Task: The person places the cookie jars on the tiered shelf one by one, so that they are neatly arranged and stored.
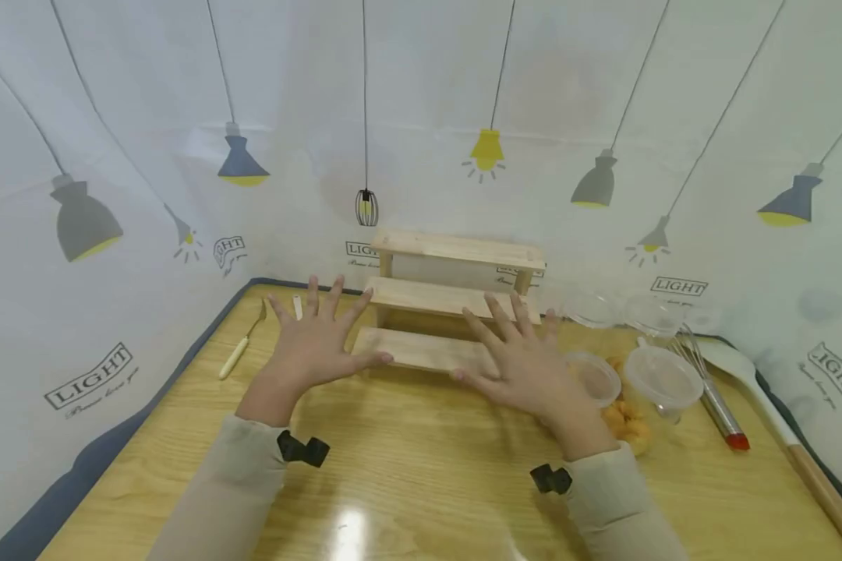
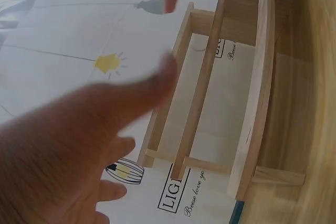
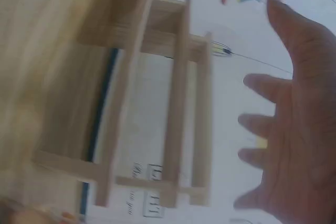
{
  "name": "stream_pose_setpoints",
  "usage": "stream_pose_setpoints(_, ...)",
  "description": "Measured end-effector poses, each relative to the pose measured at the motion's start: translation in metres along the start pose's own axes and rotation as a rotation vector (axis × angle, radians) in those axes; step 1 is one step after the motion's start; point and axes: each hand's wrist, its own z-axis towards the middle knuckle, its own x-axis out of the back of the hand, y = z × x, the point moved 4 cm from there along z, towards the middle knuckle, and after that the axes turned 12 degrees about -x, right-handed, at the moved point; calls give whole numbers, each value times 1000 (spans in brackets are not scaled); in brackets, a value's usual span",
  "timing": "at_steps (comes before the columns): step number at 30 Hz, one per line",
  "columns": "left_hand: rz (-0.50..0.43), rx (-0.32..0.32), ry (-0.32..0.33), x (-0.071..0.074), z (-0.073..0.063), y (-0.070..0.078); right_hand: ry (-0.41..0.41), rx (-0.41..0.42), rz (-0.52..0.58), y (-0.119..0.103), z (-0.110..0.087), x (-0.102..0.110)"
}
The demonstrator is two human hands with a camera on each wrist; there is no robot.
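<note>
A pale wooden three-step rack (image 1: 421,349) stands at the back of the table, against the printed cloth. My left hand (image 1: 309,347) is held up before its left end, fingers spread and holding nothing. On the other side, my right hand (image 1: 526,374) is spread before the rack's right end, also holding nothing. In the left wrist view the rack (image 2: 249,98) appears beyond the left hand (image 2: 63,145), with space between them. The right wrist view is blurred; there the right hand (image 3: 304,124) is apart from the rack (image 3: 176,103).
Left of the rack lies a fork (image 1: 235,356) with a cream handle. On the right are clear plastic containers (image 1: 663,374), orange-brown round items (image 1: 627,428), a whisk (image 1: 719,405) with a red end, and a white utensil (image 1: 779,413) with a wooden handle.
</note>
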Motion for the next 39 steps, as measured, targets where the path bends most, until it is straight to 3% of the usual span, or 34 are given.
stream_pose_setpoints(4, -110, 63, 86, -5, 8, -10, 139, 52, 113, 18, 2, 32)
stream_pose_setpoints(7, -388, 95, 171, -22, 23, -22, 203, -58, 145, 47, 0, 53)
stream_pose_setpoints(12, -981, 115, 220, -65, 53, -37, 71, -330, 135, 87, -6, 52)
stream_pose_setpoints(14, -1135, 154, 227, -79, 60, -41, 35, -375, 133, 91, -5, 47)
stream_pose_setpoints(17, -1285, 186, 268, -91, 68, -43, 37, -416, 123, 92, -3, 41)
stream_pose_setpoints(22, -1378, 139, 323, -94, 75, -42, 48, -450, 78, 96, -6, 41)
stream_pose_setpoints(23, -1387, 132, 322, -89, 74, -39, 51, -450, 73, 98, -7, 41)
stream_pose_setpoints(29, -1380, 131, 378, -82, 68, -30, 43, -470, 105, 102, -9, 44)
stream_pose_setpoints(39, -1378, 120, 492, -97, 72, -36, 5, -437, 280, 97, -3, 37)
